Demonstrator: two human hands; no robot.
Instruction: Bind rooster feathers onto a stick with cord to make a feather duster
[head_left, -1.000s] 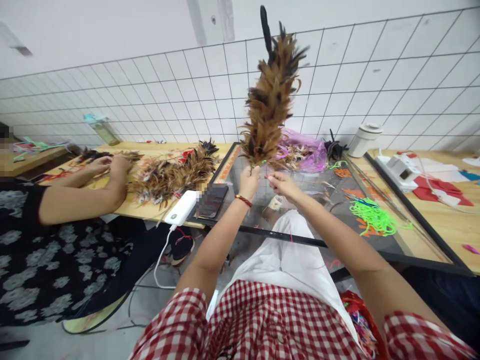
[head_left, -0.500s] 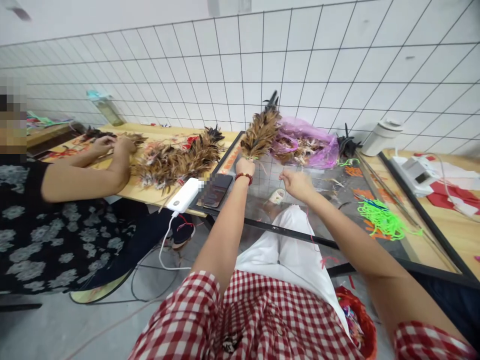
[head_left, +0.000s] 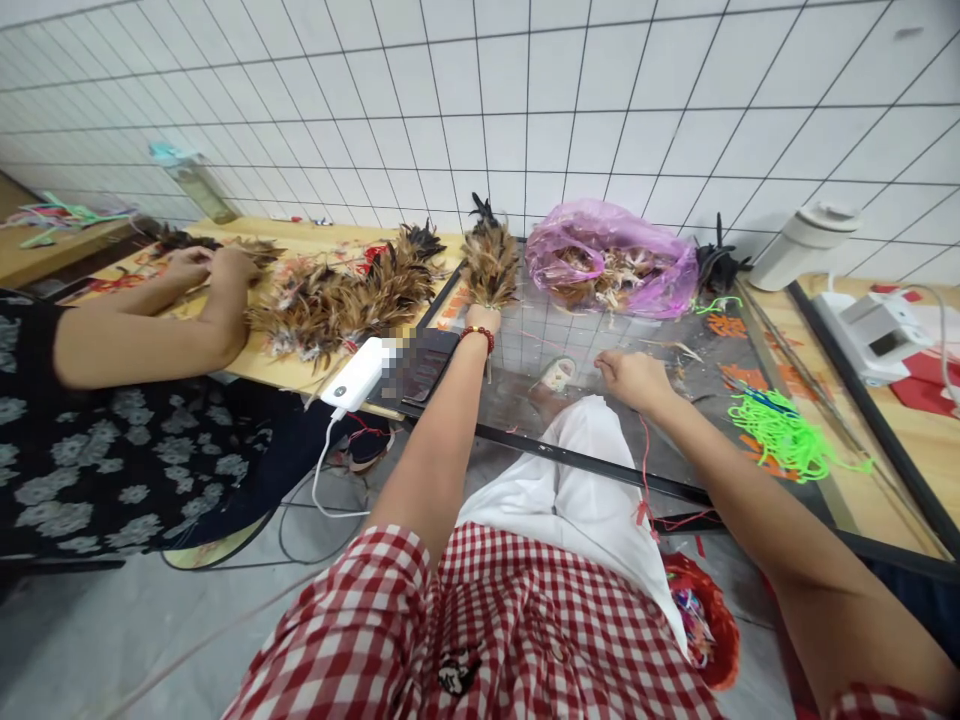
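Note:
My left hand (head_left: 481, 320) is closed around the base of a bundle of brown feathers with dark tips (head_left: 489, 262), held upright over the glass tabletop (head_left: 540, 335). To its right, my right hand (head_left: 634, 378) is closed in a pinch, apart from the bundle. A thin red thread (head_left: 646, 455) hangs below that hand past the front edge of the glass, and a faint stretch of it runs between the hands. Behind my right hand lies a pink plastic bag (head_left: 660, 285) of loose feathers.
On the left, a co-worker's hands (head_left: 214, 268) work beside a pile of feather bundles (head_left: 352, 300). A phone (head_left: 424, 365) and white power bank (head_left: 358, 375) lie by my left forearm. Green cords (head_left: 784, 430), a white cup (head_left: 802, 245) and a red basket (head_left: 724, 625) are on the right.
My right hand has moved right, farther from the feather bundle, which my left hand still grips. The view has shifted slightly, and the bundle stands lower and more upright.

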